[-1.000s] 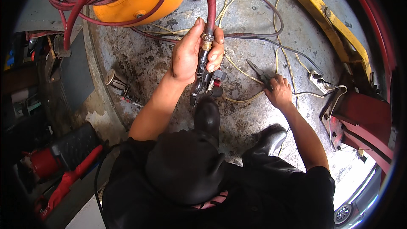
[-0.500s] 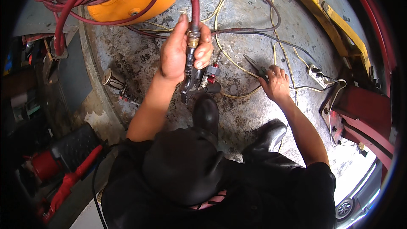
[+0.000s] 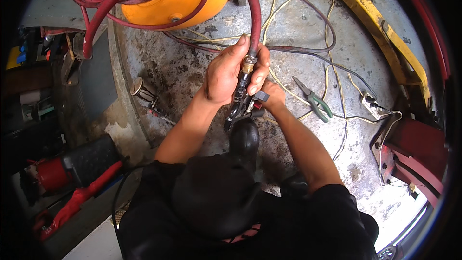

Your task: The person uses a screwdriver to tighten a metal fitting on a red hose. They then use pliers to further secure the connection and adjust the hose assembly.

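Observation:
My left hand (image 3: pixel 222 78) is closed around the joint where a thick red hose (image 3: pixel 255 14) meets a black air-tool handle. A brass fitting (image 3: pixel 248 66) shows between the thumb and fingers. The black tool handle (image 3: pixel 239 98) points down toward my boot. Just right of it, low to the floor, is my right hand (image 3: pixel 273 95), its fingers hidden behind my left hand and a small grey-and-red part (image 3: pixel 260 97). Pliers (image 3: pixel 314 102) with green handles lie on the floor to the right, apart from both hands.
An orange tank (image 3: pixel 183 2) with coiled red hose stands at the far left. Pale and dark cables cross the floor (image 3: pixel 298 58) to a white power strip (image 3: pixel 371 107). A yellow metal arm (image 3: pixel 380 24) runs along the right. A metal-cupped tool (image 3: pixel 140 89) lies at left.
My right hand has let go of the pliers, leaving them on the floor, and moved left beneath my left hand. The left hand keeps its hold; the view has shifted slightly.

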`<action>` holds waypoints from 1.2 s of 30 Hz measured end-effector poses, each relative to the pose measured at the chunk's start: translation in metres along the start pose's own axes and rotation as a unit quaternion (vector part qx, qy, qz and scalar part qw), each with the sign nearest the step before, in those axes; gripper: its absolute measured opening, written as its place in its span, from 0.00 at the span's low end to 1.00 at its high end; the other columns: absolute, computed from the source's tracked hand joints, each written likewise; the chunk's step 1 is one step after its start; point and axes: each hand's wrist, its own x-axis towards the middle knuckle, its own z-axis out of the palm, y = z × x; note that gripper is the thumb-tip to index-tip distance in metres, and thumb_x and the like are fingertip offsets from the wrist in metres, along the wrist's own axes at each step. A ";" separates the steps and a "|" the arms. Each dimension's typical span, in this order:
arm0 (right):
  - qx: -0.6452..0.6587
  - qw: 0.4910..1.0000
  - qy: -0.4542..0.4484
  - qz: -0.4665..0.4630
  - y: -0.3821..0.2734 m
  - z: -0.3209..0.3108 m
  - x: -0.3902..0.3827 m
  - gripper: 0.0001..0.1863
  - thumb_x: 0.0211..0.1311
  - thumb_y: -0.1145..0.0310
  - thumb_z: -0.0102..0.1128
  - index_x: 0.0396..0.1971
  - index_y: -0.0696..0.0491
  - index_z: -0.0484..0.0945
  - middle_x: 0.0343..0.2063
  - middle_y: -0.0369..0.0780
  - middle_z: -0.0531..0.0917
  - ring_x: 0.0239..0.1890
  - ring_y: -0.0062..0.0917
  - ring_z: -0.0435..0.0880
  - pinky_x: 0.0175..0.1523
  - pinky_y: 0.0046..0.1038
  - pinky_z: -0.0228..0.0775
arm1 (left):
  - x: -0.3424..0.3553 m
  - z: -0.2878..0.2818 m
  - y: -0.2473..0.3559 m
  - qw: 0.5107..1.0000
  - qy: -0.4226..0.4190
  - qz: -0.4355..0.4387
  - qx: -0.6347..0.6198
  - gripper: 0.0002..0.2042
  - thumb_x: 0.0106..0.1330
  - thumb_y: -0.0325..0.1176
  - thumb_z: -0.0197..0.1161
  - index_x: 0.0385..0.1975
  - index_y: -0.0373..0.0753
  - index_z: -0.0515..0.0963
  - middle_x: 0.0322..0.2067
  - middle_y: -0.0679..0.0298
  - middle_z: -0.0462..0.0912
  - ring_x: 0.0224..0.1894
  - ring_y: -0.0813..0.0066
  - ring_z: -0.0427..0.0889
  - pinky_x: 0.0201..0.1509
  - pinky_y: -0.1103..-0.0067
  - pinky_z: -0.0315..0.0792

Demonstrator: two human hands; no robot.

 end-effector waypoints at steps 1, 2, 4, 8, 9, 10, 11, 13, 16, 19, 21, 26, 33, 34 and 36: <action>0.030 0.999 0.025 -0.025 0.009 0.000 0.000 0.25 0.61 0.47 0.59 0.42 0.56 0.78 0.43 0.48 0.84 0.48 0.37 0.83 0.52 0.36 0.75 | 0.003 -0.003 0.000 1.000 -0.007 0.004 -0.007 0.24 0.76 0.53 0.33 0.29 0.38 0.65 0.18 0.66 0.65 0.16 0.78 0.64 0.21 0.82 0.63; 0.061 0.996 0.052 -0.050 0.019 -0.001 0.000 0.24 0.61 0.48 0.61 0.41 0.57 0.78 0.42 0.48 0.84 0.46 0.38 0.84 0.51 0.36 0.75 | 0.005 -0.005 -0.001 1.000 -0.014 0.008 -0.014 0.24 0.76 0.53 0.33 0.29 0.38 0.65 0.18 0.66 0.65 0.16 0.78 0.63 0.21 0.82 0.63; 0.146 0.982 0.098 -0.074 0.026 -0.031 -0.017 0.21 0.62 0.53 0.60 0.40 0.58 0.77 0.34 0.49 0.85 0.36 0.36 0.86 0.44 0.34 0.77 | 0.005 -0.006 0.001 1.000 -0.002 0.004 -0.025 0.25 0.76 0.55 0.32 0.28 0.39 0.64 0.16 0.67 0.63 0.16 0.78 0.62 0.20 0.82 0.61; 0.447 0.894 0.000 -0.045 0.033 -0.116 -0.073 0.15 0.62 0.64 0.62 0.38 0.58 0.69 0.22 0.40 0.80 0.25 0.19 0.80 0.31 0.24 0.73 | 0.010 -0.005 0.002 1.000 0.000 -0.006 -0.020 0.27 0.75 0.58 0.31 0.26 0.40 0.63 0.15 0.67 0.63 0.14 0.79 0.62 0.19 0.82 0.60; 0.422 0.899 0.052 -0.104 0.033 -0.134 -0.092 0.14 0.61 0.67 0.63 0.38 0.57 0.68 0.22 0.38 0.79 0.24 0.18 0.79 0.29 0.23 0.71 | 0.014 -0.004 0.002 1.000 -0.007 -0.008 -0.017 0.27 0.75 0.58 0.31 0.25 0.41 0.63 0.15 0.67 0.63 0.14 0.79 0.62 0.19 0.83 0.60; 0.394 0.899 0.103 -0.161 0.033 -0.149 -0.110 0.14 0.61 0.70 0.64 0.37 0.57 0.67 0.23 0.37 0.79 0.23 0.17 0.78 0.28 0.22 0.70 | 0.017 -0.003 0.001 1.000 -0.013 -0.011 -0.014 0.27 0.75 0.58 0.31 0.25 0.41 0.63 0.15 0.67 0.63 0.14 0.79 0.62 0.18 0.83 0.60; 0.341 0.903 0.141 -0.221 0.030 -0.161 -0.125 0.13 0.60 0.71 0.63 0.37 0.56 0.68 0.24 0.37 0.79 0.23 0.17 0.78 0.28 0.22 0.70 | 0.019 -0.003 0.000 0.999 -0.018 -0.015 -0.022 0.27 0.75 0.58 0.32 0.25 0.41 0.64 0.15 0.67 0.63 0.14 0.79 0.62 0.18 0.83 0.60; 0.219 0.908 0.169 -0.315 0.018 -0.190 -0.153 0.12 0.60 0.73 0.63 0.39 0.56 0.69 0.25 0.40 0.80 0.24 0.19 0.80 0.30 0.23 0.71 | 0.018 -0.003 0.001 1.000 0.005 -0.020 -0.023 0.27 0.74 0.58 0.35 0.26 0.40 0.66 0.15 0.67 0.65 0.14 0.80 0.63 0.18 0.83 0.60; 0.184 0.925 0.131 -0.306 -0.002 -0.203 -0.166 0.15 0.60 0.69 0.65 0.42 0.57 0.72 0.26 0.43 0.81 0.25 0.24 0.82 0.31 0.26 0.73 | 0.017 0.003 0.000 0.999 0.035 -0.022 -0.012 0.26 0.74 0.57 0.35 0.26 0.40 0.66 0.15 0.68 0.64 0.14 0.80 0.63 0.18 0.83 0.60; 0.143 0.935 0.121 -0.301 -0.004 -0.207 -0.168 0.16 0.66 0.63 0.59 0.44 0.60 0.76 0.29 0.47 0.82 0.30 0.37 0.83 0.36 0.32 0.74 | 0.019 0.010 -0.001 0.998 0.053 -0.021 0.016 0.27 0.74 0.58 0.36 0.27 0.39 0.67 0.14 0.69 0.64 0.13 0.80 0.63 0.18 0.83 0.60; 0.146 0.934 0.125 -0.300 -0.003 -0.206 -0.168 0.14 0.68 0.65 0.55 0.44 0.62 0.77 0.31 0.49 0.82 0.34 0.42 0.83 0.40 0.35 0.74 | 0.019 0.016 0.000 0.996 0.073 -0.024 0.035 0.28 0.73 0.59 0.38 0.29 0.37 0.69 0.13 0.70 0.63 0.13 0.80 0.63 0.18 0.83 0.60; 0.116 0.929 0.143 -0.321 -0.010 -0.209 -0.167 0.14 0.67 0.65 0.56 0.43 0.62 0.77 0.32 0.49 0.82 0.34 0.42 0.83 0.39 0.35 0.74 | 0.017 0.014 -0.003 0.995 0.085 -0.006 0.058 0.29 0.73 0.59 0.38 0.29 0.36 0.70 0.13 0.70 0.63 0.13 0.80 0.63 0.19 0.83 0.60; 0.047 0.907 0.218 -0.356 -0.015 -0.215 -0.171 0.12 0.61 0.70 0.63 0.42 0.60 0.78 0.29 0.45 0.81 0.31 0.39 0.82 0.35 0.33 0.75 | 0.017 0.019 -0.005 0.991 0.115 0.007 0.069 0.28 0.73 0.59 0.38 0.29 0.36 0.69 0.13 0.68 0.65 0.13 0.79 0.64 0.18 0.82 0.60; 0.023 0.903 0.238 -0.357 -0.016 -0.216 -0.173 0.12 0.60 0.71 0.63 0.42 0.59 0.78 0.28 0.44 0.81 0.30 0.37 0.82 0.34 0.33 0.75 | 0.018 0.021 -0.005 0.990 0.122 0.007 0.073 0.28 0.73 0.59 0.38 0.30 0.36 0.69 0.13 0.68 0.65 0.13 0.79 0.64 0.18 0.82 0.60; -0.025 0.891 0.275 -0.359 -0.021 -0.223 -0.180 0.13 0.57 0.72 0.65 0.42 0.57 0.79 0.27 0.41 0.80 0.27 0.34 0.82 0.30 0.31 0.75 | 0.018 0.024 -0.005 0.988 0.133 0.001 0.075 0.28 0.73 0.59 0.38 0.30 0.37 0.69 0.13 0.67 0.65 0.13 0.79 0.64 0.18 0.83 0.60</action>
